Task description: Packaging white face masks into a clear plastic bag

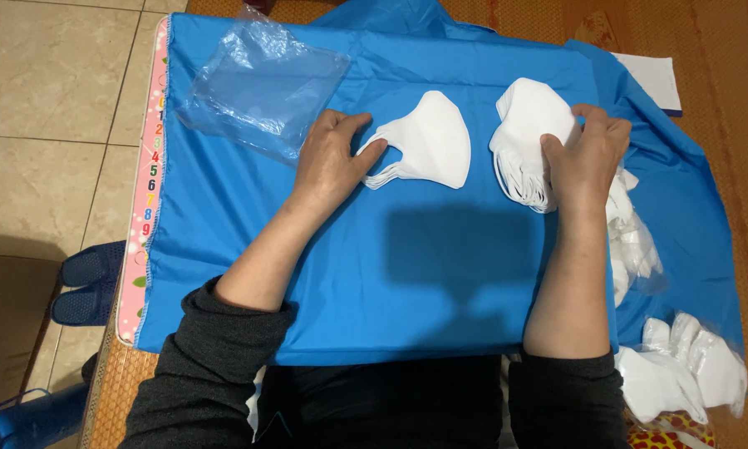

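A small stack of white face masks (430, 141) lies flat on the blue cloth (374, 274) in the middle. My left hand (331, 158) rests on the cloth with its fingertips touching the ear loops at the stack's left edge. My right hand (586, 154) grips a thicker bundle of white masks (525, 125), fingers curled over its right side. Both forearms in dark sleeves reach in from the bottom.
A clear plastic bag (262, 83) lies at the cloth's upper left. More white masks (632, 241) lie piled at the right, and bagged masks (681, 370) sit at the lower right. A white paper (652, 79) lies far right. Blue slippers (91, 283) stand on the tiled floor.
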